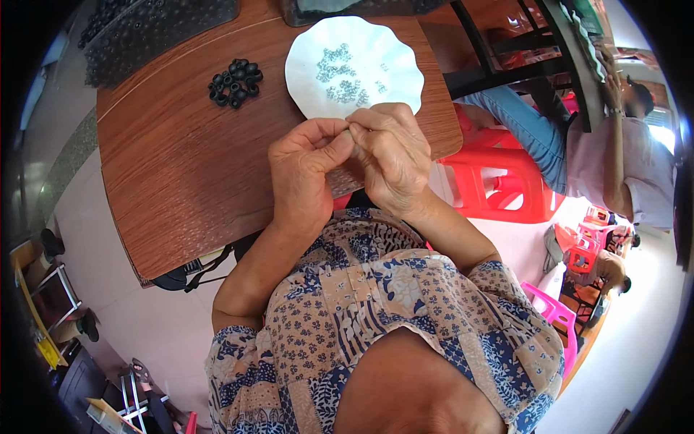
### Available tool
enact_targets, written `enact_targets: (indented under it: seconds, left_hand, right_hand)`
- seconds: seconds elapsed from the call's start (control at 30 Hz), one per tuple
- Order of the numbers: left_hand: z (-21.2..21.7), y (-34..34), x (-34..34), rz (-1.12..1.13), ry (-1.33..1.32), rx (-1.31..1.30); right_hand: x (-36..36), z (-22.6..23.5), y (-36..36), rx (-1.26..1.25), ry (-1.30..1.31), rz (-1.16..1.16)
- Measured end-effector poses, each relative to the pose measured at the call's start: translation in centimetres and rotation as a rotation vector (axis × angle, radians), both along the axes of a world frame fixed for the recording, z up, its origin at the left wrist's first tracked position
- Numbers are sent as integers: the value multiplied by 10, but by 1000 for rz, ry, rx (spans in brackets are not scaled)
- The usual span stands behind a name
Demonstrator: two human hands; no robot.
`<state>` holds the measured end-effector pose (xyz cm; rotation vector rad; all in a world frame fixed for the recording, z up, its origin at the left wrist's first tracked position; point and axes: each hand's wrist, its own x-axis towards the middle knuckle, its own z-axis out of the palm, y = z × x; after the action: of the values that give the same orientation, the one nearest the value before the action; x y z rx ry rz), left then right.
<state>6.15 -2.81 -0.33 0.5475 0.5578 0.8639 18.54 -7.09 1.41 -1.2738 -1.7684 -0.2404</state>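
My left hand (307,170) and my right hand (394,155) meet at the near edge of a white scalloped plate (397,54). Thumb and fingers of both are pinched together at the tips, and what lies between them is too small or hidden to make out. Several small clear ring-like pieces (336,69) are scattered on the plate. To the left of it, a cluster of small round black parts (236,83) rests on the brown wooden table (181,159).
A clear bin (159,36) full of black parts stands at the table's far left, and another container (361,9) is behind the plate. On the right are red plastic stools (506,177) and a seated person (600,155) at another table. More people sit farther back.
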Motion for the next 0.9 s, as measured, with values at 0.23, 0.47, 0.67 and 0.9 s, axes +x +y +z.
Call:
enact_targets:
  seconds: [0.23, 0.47, 0.67, 0.9]
  left_hand:
    - [7, 2, 1, 20, -10, -13]
    - [21, 23, -30, 118, 82, 237]
    - [72, 105, -67, 505, 395, 891]
    - [111, 282, -123, 750, 1396, 1617]
  right_hand:
    - [-8, -4, 4, 12, 153, -75]
    - [14, 6, 6, -73, 82, -114]
    - [81, -11, 39, -300, -79, -415]
    - [70, -11, 62, -517, -252, -447]
